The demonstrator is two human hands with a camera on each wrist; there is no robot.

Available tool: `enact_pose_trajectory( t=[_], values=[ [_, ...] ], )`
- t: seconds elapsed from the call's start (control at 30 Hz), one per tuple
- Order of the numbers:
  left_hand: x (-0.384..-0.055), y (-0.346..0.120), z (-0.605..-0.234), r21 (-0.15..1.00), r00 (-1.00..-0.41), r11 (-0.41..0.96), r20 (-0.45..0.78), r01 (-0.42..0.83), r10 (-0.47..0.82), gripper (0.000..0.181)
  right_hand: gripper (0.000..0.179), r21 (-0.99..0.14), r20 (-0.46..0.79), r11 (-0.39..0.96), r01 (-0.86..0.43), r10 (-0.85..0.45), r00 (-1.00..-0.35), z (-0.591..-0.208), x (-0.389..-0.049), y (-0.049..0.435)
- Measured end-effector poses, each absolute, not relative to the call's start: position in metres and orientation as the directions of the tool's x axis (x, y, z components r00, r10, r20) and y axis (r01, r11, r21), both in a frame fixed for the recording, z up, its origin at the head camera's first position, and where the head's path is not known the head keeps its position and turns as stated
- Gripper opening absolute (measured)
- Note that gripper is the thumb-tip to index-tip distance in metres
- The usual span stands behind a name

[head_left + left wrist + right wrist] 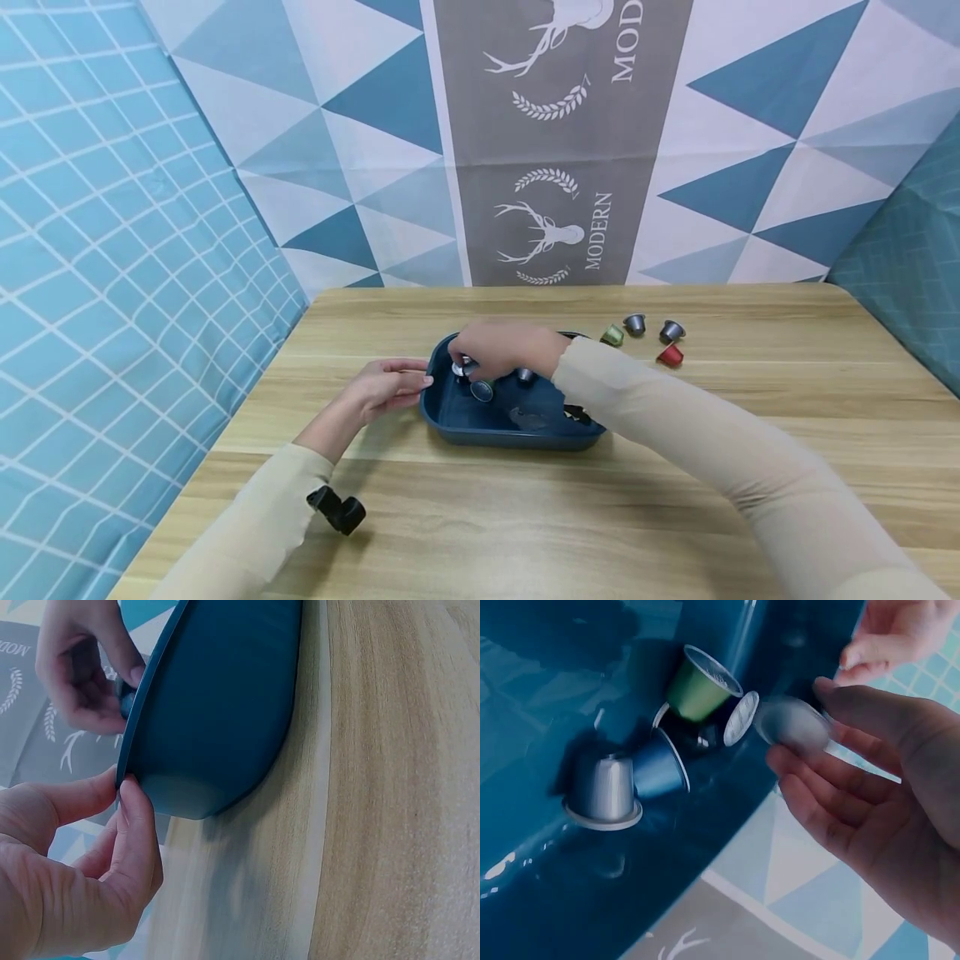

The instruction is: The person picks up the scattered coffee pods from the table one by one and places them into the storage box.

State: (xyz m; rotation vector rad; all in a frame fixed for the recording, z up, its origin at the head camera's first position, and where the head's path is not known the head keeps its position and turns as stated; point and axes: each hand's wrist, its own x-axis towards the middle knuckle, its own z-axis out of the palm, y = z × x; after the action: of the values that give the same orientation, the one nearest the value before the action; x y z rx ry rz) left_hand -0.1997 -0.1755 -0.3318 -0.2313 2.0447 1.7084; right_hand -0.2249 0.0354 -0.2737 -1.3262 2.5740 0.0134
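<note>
A dark blue tray [517,437] with rounded corners rests on the wooden table. My left hand [386,387] pinches its left rim between thumb and fingers, seen closely in the left wrist view. Reaching over the tray, my right hand [502,346] holds a coffee capsule [795,726] by its edges; the capsule's pale round face is blurred in the right wrist view. Beside it in the tray lie a green capsule [703,686], a blue capsule [660,769] on its side and a silver capsule [604,787] standing lid down. My right forearm hides part of the tray.
Behind the tray's right end, a green capsule [612,336], two grey capsules [634,324] and a red capsule [671,356] lie on the table [795,375]. Patterned cloth [360,125] hangs behind the table, and blue checked cloth [97,250] along the left.
</note>
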Motion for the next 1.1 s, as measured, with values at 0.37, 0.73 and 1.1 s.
enact_pose_trajectory(
  t=[0.37, 0.73, 1.1],
  values=[
    [-0.199, -0.175, -0.335, 0.884, -0.879, 0.225, -0.448, -0.409, 0.164, 0.049, 0.012, -0.083, -0.253, 0.595, -0.799, -0.789, -0.561, -0.299, -0.226, 0.020],
    [-0.199, -0.175, -0.332, 0.901, -0.886, 0.202, -0.420, -0.383, 0.195, 0.050, 0.020, -0.071, -0.273, 0.611, -0.788, -0.772, -0.574, -0.285, -0.226, 0.028],
    [-0.198, -0.176, -0.332, 0.894, -0.888, 0.219, -0.429, -0.391, 0.168, 0.048, 0.019, -0.151, -0.162, 0.595, -0.790, -0.803, -0.574, -0.271, -0.227, 0.064]
  ],
)
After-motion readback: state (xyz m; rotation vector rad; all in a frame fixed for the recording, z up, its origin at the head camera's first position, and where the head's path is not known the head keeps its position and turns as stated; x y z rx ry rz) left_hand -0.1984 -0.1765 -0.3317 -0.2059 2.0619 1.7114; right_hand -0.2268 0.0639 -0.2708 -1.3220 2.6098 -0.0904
